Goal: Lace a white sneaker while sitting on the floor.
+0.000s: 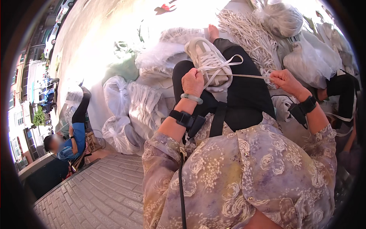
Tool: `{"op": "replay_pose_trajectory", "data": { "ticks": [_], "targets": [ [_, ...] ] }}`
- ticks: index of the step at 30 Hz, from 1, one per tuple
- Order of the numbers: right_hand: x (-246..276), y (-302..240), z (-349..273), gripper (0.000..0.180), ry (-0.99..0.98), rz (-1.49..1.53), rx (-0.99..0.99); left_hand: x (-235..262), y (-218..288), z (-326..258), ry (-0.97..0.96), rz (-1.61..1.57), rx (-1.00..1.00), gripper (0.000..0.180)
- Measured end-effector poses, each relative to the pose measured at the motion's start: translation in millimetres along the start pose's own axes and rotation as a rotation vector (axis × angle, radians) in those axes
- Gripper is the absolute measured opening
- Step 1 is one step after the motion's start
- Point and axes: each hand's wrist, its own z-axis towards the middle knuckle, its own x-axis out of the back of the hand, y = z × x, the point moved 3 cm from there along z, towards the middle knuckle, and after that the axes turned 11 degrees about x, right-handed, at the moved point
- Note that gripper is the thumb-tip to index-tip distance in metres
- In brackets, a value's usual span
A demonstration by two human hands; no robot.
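A pale beige-white sneaker (209, 63) rests across my lap, its toe pointing away from me. White laces run through its eyelets, and a loose loop stands up on its right side. My left hand (193, 81) is closed at the shoe's left edge, where lace ends come out beside the fingers. To the right, my right hand (286, 81) pinches a shoelace (251, 76), which stretches taut and nearly level from the shoe. The lace portion inside my left fist is hidden by the fingers.
A large heap of white laces (248, 34) lies beyond my knees on the right. Clear plastic bags (310, 57) stand near it, and more bags (118, 95) sit at the left. Another person (74, 137) sits far left; dark-clothed legs (339, 95) show at the right edge.
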Motion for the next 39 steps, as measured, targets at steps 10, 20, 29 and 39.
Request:
{"op": "replay_pose_trajectory", "data": {
  "ticks": [10, 20, 29, 39],
  "targets": [
    [-17.1, 10.7, 9.5, 0.014, 0.073, 0.074, 0.014, 25.8, 38.2, -48.7, -0.212, 0.557, -0.029, 0.031],
    [-25.1, 13.7, 7.9, 0.017, 0.073, 0.073, -0.008, 50.3, 31.8, -51.7, -0.251, 0.523, -0.408, 0.013],
    [-15.9, 22.6, -1.3, 0.017, 0.105, 0.159, -0.085, 134.6, -8.2, -69.2, -0.201, 0.555, -0.353, 0.008],
    [-11.2, 22.2, 9.3, 0.018, 0.107, 0.143, 0.000, 117.4, 18.5, -68.3, -0.414, -0.638, 0.248, 0.015]
  ]
}}
